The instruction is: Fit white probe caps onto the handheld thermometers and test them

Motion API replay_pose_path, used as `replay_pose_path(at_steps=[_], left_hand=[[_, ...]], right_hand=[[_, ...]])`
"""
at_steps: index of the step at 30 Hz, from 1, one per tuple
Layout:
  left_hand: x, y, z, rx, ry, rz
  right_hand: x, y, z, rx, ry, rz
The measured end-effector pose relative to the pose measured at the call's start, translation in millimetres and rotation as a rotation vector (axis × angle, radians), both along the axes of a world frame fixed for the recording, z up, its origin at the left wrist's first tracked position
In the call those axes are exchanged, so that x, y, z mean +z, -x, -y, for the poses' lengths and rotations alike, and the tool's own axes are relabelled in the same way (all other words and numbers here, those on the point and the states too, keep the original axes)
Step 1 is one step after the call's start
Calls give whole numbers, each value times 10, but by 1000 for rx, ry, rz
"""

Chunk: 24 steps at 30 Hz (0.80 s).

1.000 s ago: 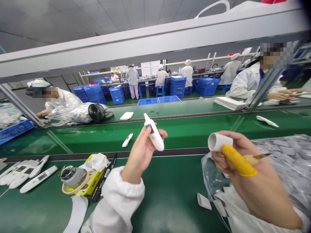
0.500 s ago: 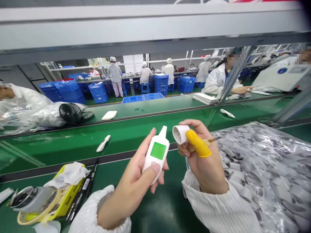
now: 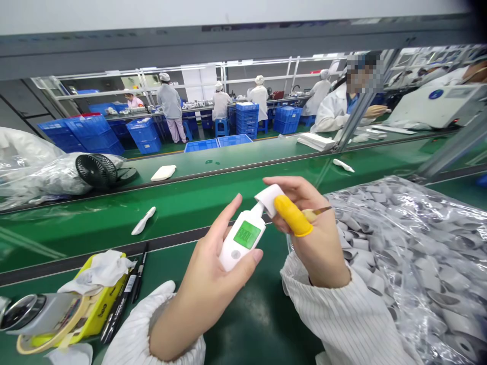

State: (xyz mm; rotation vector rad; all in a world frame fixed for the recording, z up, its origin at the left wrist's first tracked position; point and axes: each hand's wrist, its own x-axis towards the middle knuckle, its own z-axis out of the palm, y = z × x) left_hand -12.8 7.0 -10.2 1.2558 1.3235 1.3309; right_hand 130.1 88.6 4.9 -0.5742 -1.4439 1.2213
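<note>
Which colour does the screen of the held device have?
The screen is green, seen best in the head view.

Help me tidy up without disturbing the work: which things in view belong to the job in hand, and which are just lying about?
Seem to belong:
white device with green screen, in the left hand
white cap, in the right hand
probably the bag of similar pieces

Seem just lying about:
black fan
black pens
yellow box with crumpled tissue
</note>
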Motion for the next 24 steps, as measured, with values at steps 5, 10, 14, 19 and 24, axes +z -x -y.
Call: replay_pose_path(at_steps=[5,10,14,19,24], left_hand=[[2,-9,-2,-13,-26,-46],[18,-10,17,-32,-49,-85],[-11,-10,19,-92,-31,-44],[9,28,23,-154,-84,-26],[79,115,53,-337,-50,44]], right_hand=[[-47,15,-30,26,-33,-10],[-128,33,-70,30,-180,30],[-146,41,-56,30,-263,76],[-129,36,-38,-8,-290,51],[-106,11,-67,48,-233,-3]])
